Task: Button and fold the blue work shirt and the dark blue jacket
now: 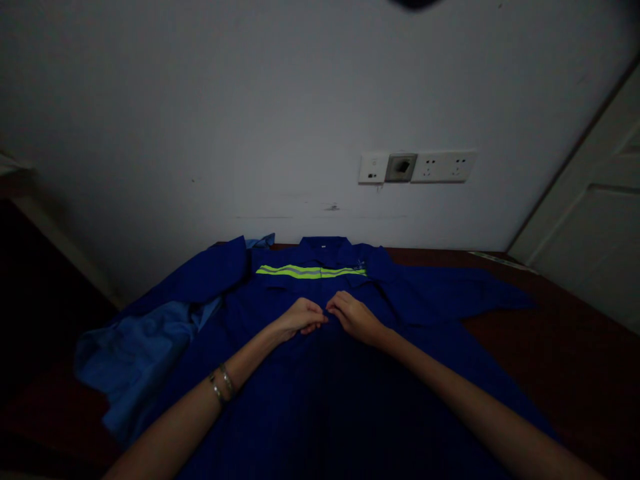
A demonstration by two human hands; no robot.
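Observation:
A dark blue work jacket (280, 413) lies spread out, front side up, its collar towards the wall and its sleeves out to both sides. Across its chest runs a yellow-green reflective strip (295, 271). Over the middle of the front, just below the strip, my left hand (303, 316) pinches the cloth near the front opening. Close beside it, my right hand (353, 316) is also closed, fingertips bent down on the opposite edge of the opening. The fingertips nearly meet; any button between them is too small and dark to make out.
Beneath the jacket is a dark reddish table (565, 347). A lighter blue garment (140, 353) lies crumpled at the left, partly under the jacket. Behind stands a pale wall (225, 120) with a row of sockets (443, 167). A white door (600, 220) is at the right.

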